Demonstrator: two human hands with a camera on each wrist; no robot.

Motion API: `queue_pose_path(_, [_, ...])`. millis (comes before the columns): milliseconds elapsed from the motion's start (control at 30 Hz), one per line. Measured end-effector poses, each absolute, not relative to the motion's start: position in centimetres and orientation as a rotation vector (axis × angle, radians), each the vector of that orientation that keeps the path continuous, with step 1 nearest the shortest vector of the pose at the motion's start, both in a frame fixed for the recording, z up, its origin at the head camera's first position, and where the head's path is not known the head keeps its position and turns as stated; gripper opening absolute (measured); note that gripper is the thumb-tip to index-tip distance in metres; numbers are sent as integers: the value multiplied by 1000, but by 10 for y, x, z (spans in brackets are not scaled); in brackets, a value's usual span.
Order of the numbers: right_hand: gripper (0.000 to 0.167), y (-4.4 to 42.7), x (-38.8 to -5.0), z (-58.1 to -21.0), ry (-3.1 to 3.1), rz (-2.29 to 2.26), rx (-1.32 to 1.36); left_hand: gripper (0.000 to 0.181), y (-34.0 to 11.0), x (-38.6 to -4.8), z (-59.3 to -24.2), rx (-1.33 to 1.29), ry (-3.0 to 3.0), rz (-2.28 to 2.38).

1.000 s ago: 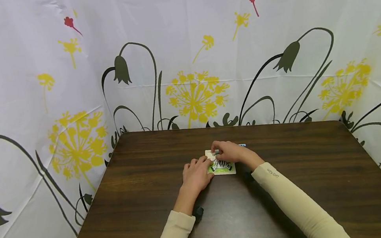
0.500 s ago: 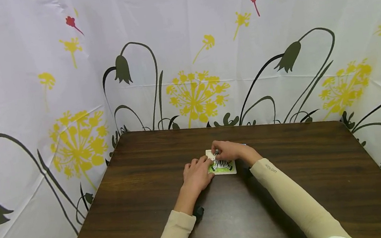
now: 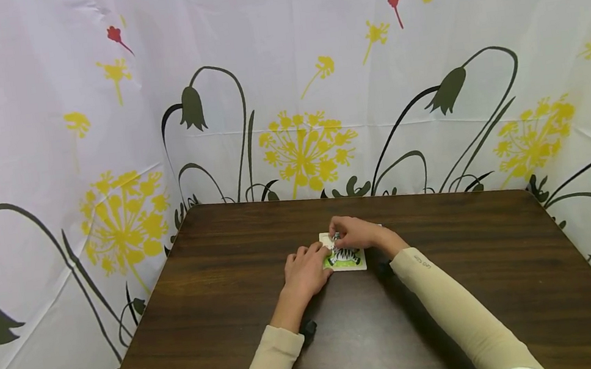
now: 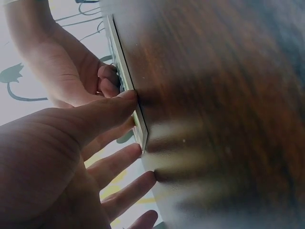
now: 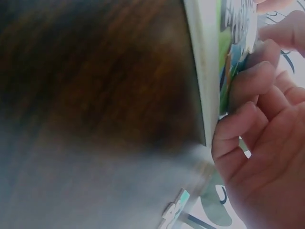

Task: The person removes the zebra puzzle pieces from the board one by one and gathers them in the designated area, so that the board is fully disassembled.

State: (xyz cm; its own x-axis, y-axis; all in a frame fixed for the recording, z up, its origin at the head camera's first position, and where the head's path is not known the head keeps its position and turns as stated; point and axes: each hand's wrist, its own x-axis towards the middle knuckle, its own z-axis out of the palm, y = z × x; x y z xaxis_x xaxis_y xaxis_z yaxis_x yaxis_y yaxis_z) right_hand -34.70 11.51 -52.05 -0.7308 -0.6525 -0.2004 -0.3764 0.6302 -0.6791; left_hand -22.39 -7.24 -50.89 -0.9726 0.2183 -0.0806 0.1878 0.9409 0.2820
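Thin rectangular picture board with cream border [image 3: 346, 259]: lies flat just right of and below the centre of the head frame, on the dark brown wood-grain table [image 3: 464, 250].
Board finish: pale field at upper left, black-and-white striped printed zebra [image 3: 345, 255] across the middle, bright green grass band toward the bottom; upper right part covered.
Board edge: plain, pale and thin; slants down from upper left in the left wrist frame, drops steeply from top centre in the right wrist frame.
Board direction: set nearly square to the head frame, bottom edge almost level.
Board long axis: cannot tell for certain; close to square in outline, but foreshortened and partly hidden.
Zebra direction: body laid left to right, legs toward the bottom of the frame, head end toward upper left, partly behind fingers.
Left hand [image 3: 306, 270]: spread fairly wide, fingers extended, resting at the left side of the board; thumb tip against the board edge in the left wrist frame.
Right hand [image 3: 355, 234]: narrow, fingers bent inward over the upper part of the board; cannot tell whether pinching a loose piece.
Small flat white-and-teal item [image 5: 174, 210]: at the bottom of the right wrist frame, apart from the board, cut off by the frame.
Cream long sleeves [image 3: 273, 365]: enter from the bottom of the head frame.
Backdrop: white cloth with yellow, red and dark green flowers [image 3: 265, 28], filling the upper frame.
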Motion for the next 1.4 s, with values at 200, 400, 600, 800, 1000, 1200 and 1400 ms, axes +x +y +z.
queue_pose_path(200, [26, 117, -349, -527, 2466, -922, -780, 46, -71, -224, -509, 318, 2986, 413])
queue_pose_path(400, [24, 120, -350, -528, 2494, -1001, -736, 45, -71, -224, -508, 315, 2992, 423])
queue_pose_path(600, [20, 125, -349, -533, 2490, -1074, -780, 44, -72, -223, -507, 321, 3002, 422])
queue_pose_path(800, [27, 129, -344, -525, 2495, -1128, -751, 45, -72, -224, -506, 319, 2999, 424])
queue_pose_path(1000, [33, 137, -337, -512, 2521, -1184, -721, 45, -72, -223, -507, 322, 3005, 427])
queue_pose_path(1200, [32, 156, -337, -507, 2624, -1252, -708, 44, -72, -222, -508, 315, 2996, 433])
queue_pose_path(1400, [31, 183, -338, -510, 2734, -1301, -639, 44, -71, -222, -508, 309, 2995, 433])
